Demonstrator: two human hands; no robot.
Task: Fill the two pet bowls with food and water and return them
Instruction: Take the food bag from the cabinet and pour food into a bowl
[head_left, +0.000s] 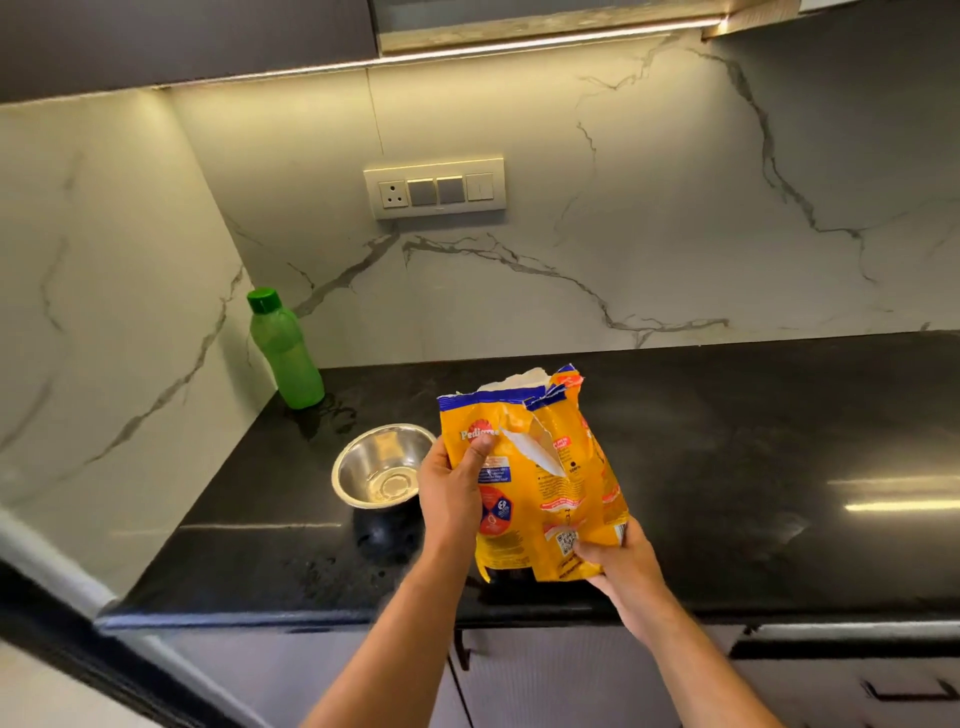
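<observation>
A green bottle (284, 353) stands capped on the black tabletop (727, 467) in the corner, well left of and behind both grips. A steel bowl (382, 467) sits on the tabletop just left of the left hand (449, 488), apparently empty. That hand's grip is closed on the yellow pet-food bag (540, 478), thumb pressed on its front near the torn-open top. The right hand (621, 558) pinches the bag's lower corner, holding it upright above the tabletop.
</observation>
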